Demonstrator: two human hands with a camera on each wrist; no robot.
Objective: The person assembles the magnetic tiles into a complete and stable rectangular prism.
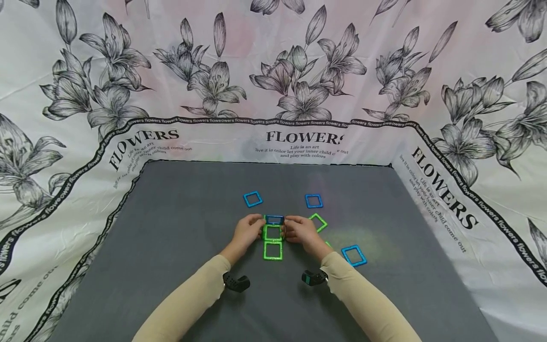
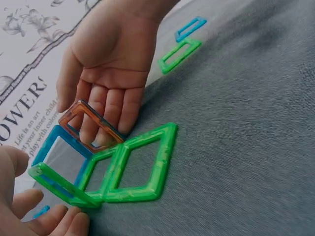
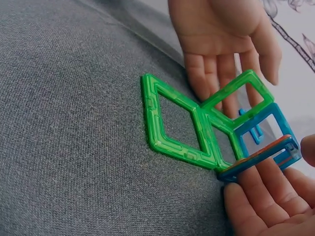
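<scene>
Between both hands stands a small build of magnetic square frame tiles. A green base tile (image 1: 272, 226) lies flat, joined to a flat green front tile (image 2: 167, 157). At the back a blue tile (image 1: 274, 216) stands up. The left side is a tilted green tile (image 2: 59, 184); on the right side leans an orange tile (image 2: 101, 120), with blue along its outer edge in the right wrist view. My left hand (image 1: 249, 232) touches the green side from outside with extended fingers. Against the orange side rest the fairly straight fingers of my right hand (image 1: 301, 232), thumb apart.
Two blue tiles, one left (image 1: 255, 204) and one right (image 1: 314, 206), lie beyond the hands. A green tile (image 1: 322, 218) lies beside the right hand, another blue tile (image 1: 359, 263) near the right forearm. Flowered cloth (image 1: 299, 142) borders the grey table (image 1: 192, 199).
</scene>
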